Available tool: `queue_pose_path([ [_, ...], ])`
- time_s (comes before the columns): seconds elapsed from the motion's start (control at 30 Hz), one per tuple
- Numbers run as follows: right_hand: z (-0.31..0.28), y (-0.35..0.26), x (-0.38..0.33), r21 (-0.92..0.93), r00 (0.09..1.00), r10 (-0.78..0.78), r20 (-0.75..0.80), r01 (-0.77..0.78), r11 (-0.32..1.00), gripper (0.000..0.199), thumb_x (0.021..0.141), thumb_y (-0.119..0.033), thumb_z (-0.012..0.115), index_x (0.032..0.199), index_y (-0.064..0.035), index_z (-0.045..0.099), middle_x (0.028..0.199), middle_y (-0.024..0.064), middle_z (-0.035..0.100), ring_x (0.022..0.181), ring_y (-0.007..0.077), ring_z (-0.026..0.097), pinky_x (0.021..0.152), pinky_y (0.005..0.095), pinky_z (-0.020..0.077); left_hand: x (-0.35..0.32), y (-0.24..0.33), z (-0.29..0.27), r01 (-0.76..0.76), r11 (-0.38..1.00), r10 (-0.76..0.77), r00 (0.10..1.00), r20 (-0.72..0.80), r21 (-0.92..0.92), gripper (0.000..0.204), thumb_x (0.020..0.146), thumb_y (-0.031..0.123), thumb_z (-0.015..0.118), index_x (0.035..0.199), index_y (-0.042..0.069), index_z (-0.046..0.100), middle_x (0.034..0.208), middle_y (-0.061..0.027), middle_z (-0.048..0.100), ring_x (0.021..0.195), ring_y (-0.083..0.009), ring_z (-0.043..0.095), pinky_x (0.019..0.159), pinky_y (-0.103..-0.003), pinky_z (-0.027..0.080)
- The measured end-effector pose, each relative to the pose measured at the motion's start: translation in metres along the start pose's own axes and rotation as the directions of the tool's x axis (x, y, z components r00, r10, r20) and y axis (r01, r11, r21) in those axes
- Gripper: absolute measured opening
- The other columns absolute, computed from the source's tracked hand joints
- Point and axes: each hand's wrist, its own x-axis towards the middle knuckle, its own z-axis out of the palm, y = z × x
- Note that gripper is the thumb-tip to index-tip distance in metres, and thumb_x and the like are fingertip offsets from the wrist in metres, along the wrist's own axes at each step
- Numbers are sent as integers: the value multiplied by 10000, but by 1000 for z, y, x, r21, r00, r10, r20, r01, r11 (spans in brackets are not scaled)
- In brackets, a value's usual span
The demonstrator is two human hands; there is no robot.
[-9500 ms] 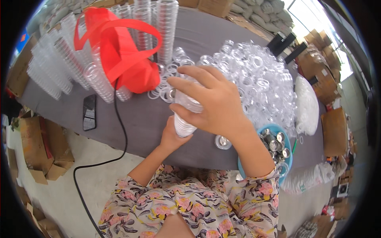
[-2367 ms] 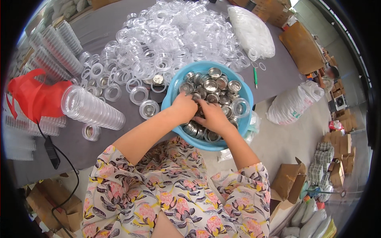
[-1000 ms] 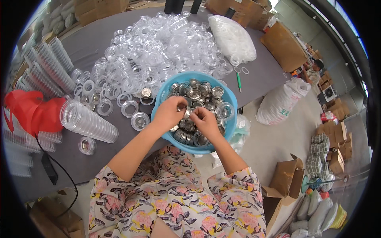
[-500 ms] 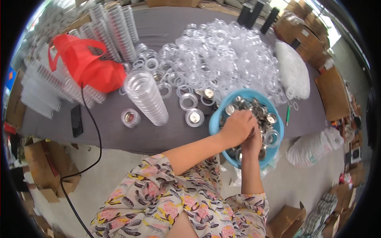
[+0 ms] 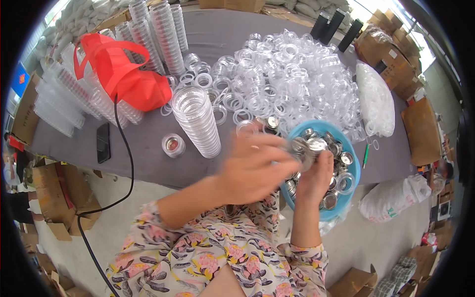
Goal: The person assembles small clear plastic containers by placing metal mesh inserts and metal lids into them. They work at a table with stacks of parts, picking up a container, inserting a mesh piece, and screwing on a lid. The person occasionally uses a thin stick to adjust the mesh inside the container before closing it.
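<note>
Over the near rim of the blue basin (image 5: 357, 163), my right hand (image 5: 315, 179) is closed around several shiny round metal pieces (image 5: 315, 144). More of these metal pieces lie loose inside the basin, with a clear ring (image 5: 345, 183) among them. My left hand (image 5: 257, 166) is smeared by motion, just left of the basin. Its fingers point towards the basin, and I cannot make out whether it holds anything. Left of that hand, a tall leaning stack of clear round cases (image 5: 198, 123) stands on the grey table. A clear round case with a metal piece inside (image 5: 173, 145) sits beside the stack.
A large heap of clear rings (image 5: 297, 79) covers the table's middle. At left lie a red bag (image 5: 123, 74), a black phone (image 5: 103, 143) and more stacked clear cases (image 5: 166, 37). A black cable (image 5: 129, 163) hangs over the front edge. A white plastic bag (image 5: 374, 99) lies at right.
My left hand has left the basin and moved left, covering the spot where a clear case stood. My right hand has risen slightly, with metal pieces now showing in it. The view has shifted a little.
</note>
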Motion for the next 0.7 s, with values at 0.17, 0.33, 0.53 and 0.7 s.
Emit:
queue_pose_path([
  [0.17, 52, 45, -31, -295, 939, -3, 344, 111, 949, 48, 905, -57, 555, 936, -33, 527, 869, 1, 533, 802, 60, 480, 737, 220, 398, -13, -54, -104, 238, 884, -201, 971, -131, 403, 164, 763, 97, 637, 925, 97, 663, 916, -27, 623, 980, -264, 545, 968, -481, 306],
  [0.33, 90, 97, -28, -129, 923, 49, 382, 0, 992, 83, 927, -89, 529, 990, -44, 500, 909, -4, 543, 829, 52, 493, 764, 222, 410, -26, -69, -116, 270, 858, -362, 922, 141, 437, 122, 797, 109, 627, 915, 95, 654, 925, -20, 624, 1054, -257, 519, 1039, -507, 225],
  [0.53, 127, 116, -25, -102, 916, 52, 397, -12, 995, 125, 942, -109, 510, 1021, -20, 472, 919, 13, 522, 818, 57, 472, 740, 222, 395, -14, -58, -127, 177, 856, -368, 869, 330, 486, 132, 809, 149, 637, 931, 104, 662, 938, -2, 634, 1169, -249, 489, 1088, -575, 63],
  [0.7, 147, 136, -24, -26, 932, 124, 340, -123, 992, 171, 961, -179, 443, 998, -12, 443, 914, 42, 496, 823, 87, 447, 752, 246, 397, -10, -60, -125, 251, 872, -432, 799, 418, 421, 124, 809, 164, 648, 914, 99, 665, 928, -7, 641, 1234, -264, 455, 1080, -595, 33],
])
